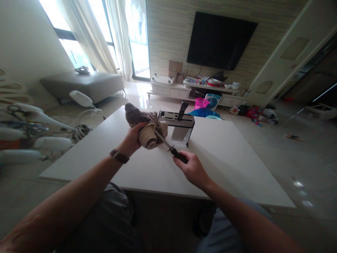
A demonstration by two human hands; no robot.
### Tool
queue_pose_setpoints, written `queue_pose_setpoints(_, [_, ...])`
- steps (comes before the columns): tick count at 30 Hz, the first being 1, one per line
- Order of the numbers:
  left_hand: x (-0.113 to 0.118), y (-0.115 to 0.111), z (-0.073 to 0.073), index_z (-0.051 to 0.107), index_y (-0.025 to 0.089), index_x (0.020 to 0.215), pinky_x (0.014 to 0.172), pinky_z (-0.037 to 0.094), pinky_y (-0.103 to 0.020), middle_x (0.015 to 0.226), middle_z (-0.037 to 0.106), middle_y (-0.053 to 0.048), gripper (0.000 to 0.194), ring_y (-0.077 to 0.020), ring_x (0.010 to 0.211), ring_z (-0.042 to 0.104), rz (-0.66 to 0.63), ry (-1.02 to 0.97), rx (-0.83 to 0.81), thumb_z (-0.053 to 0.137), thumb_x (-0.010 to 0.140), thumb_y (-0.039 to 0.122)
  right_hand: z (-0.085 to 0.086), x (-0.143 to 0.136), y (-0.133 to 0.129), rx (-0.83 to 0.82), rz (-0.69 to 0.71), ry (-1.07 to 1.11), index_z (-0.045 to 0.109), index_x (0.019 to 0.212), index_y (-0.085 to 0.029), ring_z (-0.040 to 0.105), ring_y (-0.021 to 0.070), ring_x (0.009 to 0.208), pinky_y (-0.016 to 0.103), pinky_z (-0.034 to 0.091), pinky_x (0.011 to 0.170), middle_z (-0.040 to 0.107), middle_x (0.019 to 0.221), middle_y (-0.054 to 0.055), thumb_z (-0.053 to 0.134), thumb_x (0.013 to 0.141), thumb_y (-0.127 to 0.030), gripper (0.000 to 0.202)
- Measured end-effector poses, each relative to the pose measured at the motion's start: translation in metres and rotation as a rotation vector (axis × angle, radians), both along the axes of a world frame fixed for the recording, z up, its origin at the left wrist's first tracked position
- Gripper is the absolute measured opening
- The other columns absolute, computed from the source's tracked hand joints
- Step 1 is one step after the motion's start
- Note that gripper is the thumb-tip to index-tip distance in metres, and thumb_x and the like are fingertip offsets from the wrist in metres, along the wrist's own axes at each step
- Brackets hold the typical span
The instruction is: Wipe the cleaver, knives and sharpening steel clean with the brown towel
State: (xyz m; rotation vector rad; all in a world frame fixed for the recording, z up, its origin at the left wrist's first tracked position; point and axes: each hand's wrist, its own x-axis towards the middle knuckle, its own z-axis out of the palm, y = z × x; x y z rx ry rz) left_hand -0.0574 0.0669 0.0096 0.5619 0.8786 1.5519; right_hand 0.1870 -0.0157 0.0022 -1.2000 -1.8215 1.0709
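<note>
My left hand (134, 140) is closed around a bunched cloth (148, 135), part fuzzy grey-brown and part beige and rolled. In my right hand (191, 167) is the black handle of a sharpening steel (164, 141), a thin metal rod with a small guard. The rod points up and left, and its far end lies against the cloth, partly hidden by it. Just beyond the cloth, a metal-and-black knife block (177, 119) stands on the white table (226, 147), with one black-handled tool (182, 110) upright in its top.
Past the table's far edge are a pink basket (201, 103) and blue plastic items (204, 112) on the floor. A white cabinet (179, 92) holding bowls and boxes stands under a television (221, 40). White lamp-like parts (54, 143) crowd the left side.
</note>
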Motion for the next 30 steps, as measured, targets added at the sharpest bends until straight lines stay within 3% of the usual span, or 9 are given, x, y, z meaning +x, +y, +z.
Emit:
queue_pose_setpoints(4, [-0.003, 0.001, -0.001, 0.072, 0.011, 0.092, 0.072, 0.064, -0.03, 0.086, 0.078, -0.007, 0.015, -0.0182, 0.072, 0.072, 0.038, -0.039, 0.021, 0.07, 0.078, 0.016, -0.002, 0.001, -0.001, 0.0, -0.007, -0.03, 0.066, 0.096, -0.018, 0.059, 0.0161, 0.072, 0.028, 0.041, 0.067, 0.067, 0.079, 0.001, 0.063, 0.091, -0.036, 0.019])
queue_pose_setpoints(8, [-0.003, -0.001, -0.002, 0.073, 0.013, 0.092, 0.075, 0.065, -0.032, 0.088, 0.079, -0.007, 0.013, -0.0198, 0.075, 0.073, 0.026, -0.058, 0.005, 0.068, 0.081, 0.019, 0.0, 0.004, 0.001, 0.037, -0.02, -0.087, 0.063, 0.086, -0.019, 0.054, 0.0148, 0.067, 0.028, 0.037, 0.063, 0.061, 0.071, -0.001, 0.06, 0.093, -0.037, 0.019])
queue_pose_setpoints(15, [0.014, -0.014, -0.008, 0.075, 0.012, 0.096, 0.08, 0.065, -0.034, 0.091, 0.08, -0.009, 0.017, -0.0221, 0.078, 0.075, -0.137, -0.048, -0.098, 0.067, 0.085, 0.023, -0.006, 0.005, 0.004, -0.042, -0.03, 0.046, 0.06, 0.077, -0.019, 0.046, 0.0122, 0.06, 0.027, 0.034, 0.058, 0.051, 0.064, -0.003, 0.056, 0.094, -0.042, 0.029])
queue_pose_setpoints(21, [0.046, -0.04, -0.014, 0.075, 0.011, 0.097, 0.08, 0.065, -0.038, 0.092, 0.08, -0.013, 0.025, -0.0254, 0.076, 0.076, -0.362, 0.006, -0.085, 0.079, 0.072, 0.015, -0.01, -0.001, 0.005, -0.119, -0.002, 0.17, 0.056, 0.072, -0.02, 0.04, 0.0103, 0.049, 0.026, 0.029, 0.049, 0.048, 0.059, -0.004, 0.056, 0.093, -0.046, 0.033])
queue_pose_setpoints(30, [0.058, -0.051, -0.016, 0.074, 0.013, 0.102, 0.077, 0.063, -0.035, 0.093, 0.08, -0.01, 0.044, -0.0243, 0.078, 0.076, -0.25, 0.092, -0.009, 0.091, 0.061, 0.015, -0.015, -0.001, 0.005, -0.208, 0.019, 0.23, 0.056, 0.071, -0.02, 0.037, 0.0085, 0.044, 0.026, 0.026, 0.043, 0.048, 0.057, -0.005, 0.057, 0.092, -0.049, 0.036])
